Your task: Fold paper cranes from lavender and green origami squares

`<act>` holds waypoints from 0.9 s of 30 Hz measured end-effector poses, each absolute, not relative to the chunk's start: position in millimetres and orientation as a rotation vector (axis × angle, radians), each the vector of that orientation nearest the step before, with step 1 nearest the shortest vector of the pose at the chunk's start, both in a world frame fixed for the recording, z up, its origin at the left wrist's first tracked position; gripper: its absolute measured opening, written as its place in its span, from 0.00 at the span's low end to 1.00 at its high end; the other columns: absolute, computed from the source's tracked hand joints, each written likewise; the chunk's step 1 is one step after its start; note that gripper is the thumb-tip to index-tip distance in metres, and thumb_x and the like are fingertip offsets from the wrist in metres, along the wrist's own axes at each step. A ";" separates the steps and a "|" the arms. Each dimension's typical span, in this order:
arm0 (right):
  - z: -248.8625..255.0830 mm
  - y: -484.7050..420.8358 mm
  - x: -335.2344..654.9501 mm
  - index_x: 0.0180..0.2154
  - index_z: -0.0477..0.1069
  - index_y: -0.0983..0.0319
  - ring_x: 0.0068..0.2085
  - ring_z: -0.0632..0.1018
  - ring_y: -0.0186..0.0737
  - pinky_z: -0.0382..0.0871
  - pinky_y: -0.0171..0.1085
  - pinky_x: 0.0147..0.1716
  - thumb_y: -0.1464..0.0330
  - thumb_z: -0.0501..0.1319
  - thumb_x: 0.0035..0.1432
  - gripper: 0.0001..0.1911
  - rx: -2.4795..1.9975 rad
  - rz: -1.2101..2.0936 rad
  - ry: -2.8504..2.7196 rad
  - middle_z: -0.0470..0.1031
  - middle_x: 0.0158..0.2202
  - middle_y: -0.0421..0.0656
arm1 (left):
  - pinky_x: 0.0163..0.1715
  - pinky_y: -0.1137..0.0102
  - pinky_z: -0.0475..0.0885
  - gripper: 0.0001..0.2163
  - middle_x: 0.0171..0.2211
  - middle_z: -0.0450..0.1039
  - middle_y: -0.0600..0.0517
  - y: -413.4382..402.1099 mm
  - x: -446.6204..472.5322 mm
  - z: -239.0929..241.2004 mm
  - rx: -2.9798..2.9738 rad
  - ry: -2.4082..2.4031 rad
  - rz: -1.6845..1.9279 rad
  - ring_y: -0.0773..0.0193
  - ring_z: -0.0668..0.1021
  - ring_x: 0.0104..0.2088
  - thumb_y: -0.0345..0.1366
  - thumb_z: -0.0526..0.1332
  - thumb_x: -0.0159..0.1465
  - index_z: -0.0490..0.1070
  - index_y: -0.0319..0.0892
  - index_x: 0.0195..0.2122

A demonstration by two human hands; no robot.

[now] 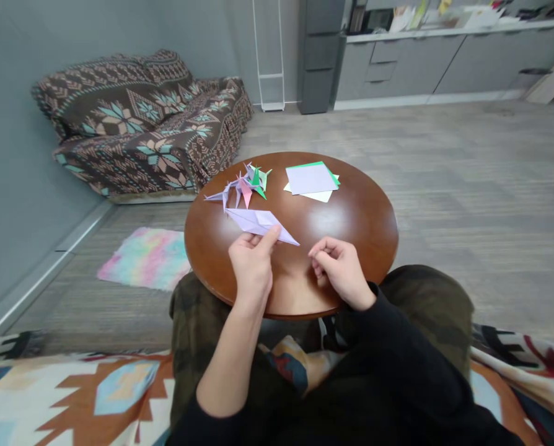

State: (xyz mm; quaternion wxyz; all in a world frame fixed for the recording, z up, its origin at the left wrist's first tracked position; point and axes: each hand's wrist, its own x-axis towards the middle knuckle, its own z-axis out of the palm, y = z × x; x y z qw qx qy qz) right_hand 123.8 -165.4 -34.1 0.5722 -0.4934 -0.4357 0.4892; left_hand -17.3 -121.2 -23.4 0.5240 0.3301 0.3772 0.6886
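My left hand (pixel 253 265) pinches a folded pale lilac paper piece (pixel 258 223), a long pointed shape held just above the round brown wooden table (pixel 360 217). To its right, my right hand (pixel 339 269) hovers over the table with fingers curled loosely and nothing visible in them. Several finished folded paper cranes (pixel 245 184) in lilac, pink and green lie at the table's far left. A small stack of square paper sheets (pixel 312 181), lilac on top with green and cream beneath, lies at the far middle.
A sofa with a patterned brown throw (pixel 147 118) stands at the far left. A pastel rug (pixel 147 257) lies on the floor left of the table. Grey cabinets (pixel 421 62) line the far wall. A patterned blanket (pixel 72 396) covers my seat.
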 end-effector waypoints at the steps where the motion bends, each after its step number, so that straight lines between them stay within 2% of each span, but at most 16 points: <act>1: -34.9 -165.2 124.6 0.25 0.71 0.61 0.16 0.68 0.30 0.61 0.30 0.15 0.70 0.63 0.47 0.02 -1.146 1.166 -1.010 0.69 0.17 0.35 | 0.35 0.72 0.76 0.14 0.31 0.83 0.49 -119.6 -20.3 -21.8 0.810 0.900 1.638 0.67 0.81 0.30 0.33 0.77 0.47 0.80 0.37 0.33; 6: -31.6 -164.7 123.9 0.29 0.74 0.62 0.20 0.72 0.31 0.67 0.32 0.20 0.64 0.64 0.53 0.07 -1.034 1.237 -1.047 0.74 0.22 0.38 | 0.32 0.70 0.77 0.13 0.30 0.83 0.47 -125.7 -21.1 -23.4 0.980 0.966 1.457 0.63 0.82 0.29 0.35 0.77 0.49 0.81 0.37 0.34; 10: -27.7 -165.9 118.9 0.26 0.72 0.61 0.18 0.70 0.31 0.65 0.31 0.19 0.66 0.66 0.51 0.07 -1.084 1.156 -1.133 0.73 0.19 0.36 | 0.33 0.68 0.78 0.12 0.31 0.84 0.46 -133.0 -14.6 -28.5 1.043 0.987 1.377 0.59 0.83 0.30 0.35 0.76 0.50 0.82 0.37 0.34; 17: -36.6 -165.4 122.7 0.26 0.72 0.62 0.17 0.70 0.31 0.65 0.31 0.18 0.69 0.64 0.50 0.04 -1.115 1.201 -1.101 0.72 0.18 0.36 | 0.29 0.75 0.75 0.13 0.30 0.83 0.48 -122.7 -23.8 -28.7 0.867 0.919 1.472 0.69 0.79 0.26 0.33 0.77 0.48 0.81 0.36 0.33; 20: -38.3 -163.7 128.3 0.30 0.75 0.62 0.22 0.74 0.33 0.70 0.33 0.22 0.67 0.63 0.55 0.05 -1.045 1.219 -1.060 0.76 0.24 0.39 | 0.27 0.75 0.75 0.16 0.32 0.83 0.48 -121.9 -27.5 -29.9 0.866 0.899 1.376 0.68 0.80 0.27 0.34 0.78 0.47 0.80 0.37 0.36; 23: -35.4 -164.2 128.7 0.38 0.76 0.60 0.28 0.77 0.36 0.75 0.36 0.27 0.64 0.68 0.56 0.09 -1.000 1.149 -1.112 0.78 0.30 0.40 | 0.27 0.74 0.77 0.16 0.31 0.82 0.47 -125.7 -26.1 -31.4 0.902 0.855 1.183 0.65 0.81 0.28 0.36 0.78 0.48 0.79 0.36 0.35; 25: -33.2 -166.2 125.8 0.39 0.75 0.58 0.29 0.78 0.37 0.76 0.37 0.28 0.63 0.71 0.55 0.10 -0.990 1.085 -1.177 0.77 0.31 0.40 | 0.29 0.72 0.78 0.16 0.30 0.81 0.48 -128.1 -24.0 -31.7 0.887 0.811 1.122 0.64 0.81 0.28 0.38 0.78 0.48 0.79 0.36 0.34; 27: -32.2 -168.5 122.4 0.37 0.76 0.58 0.28 0.78 0.38 0.77 0.39 0.28 0.64 0.70 0.57 0.08 -0.979 0.982 -1.214 0.77 0.33 0.41 | 0.32 0.69 0.80 0.18 0.31 0.81 0.48 -129.6 -22.1 -31.5 0.863 0.765 1.109 0.64 0.82 0.29 0.39 0.78 0.48 0.78 0.36 0.36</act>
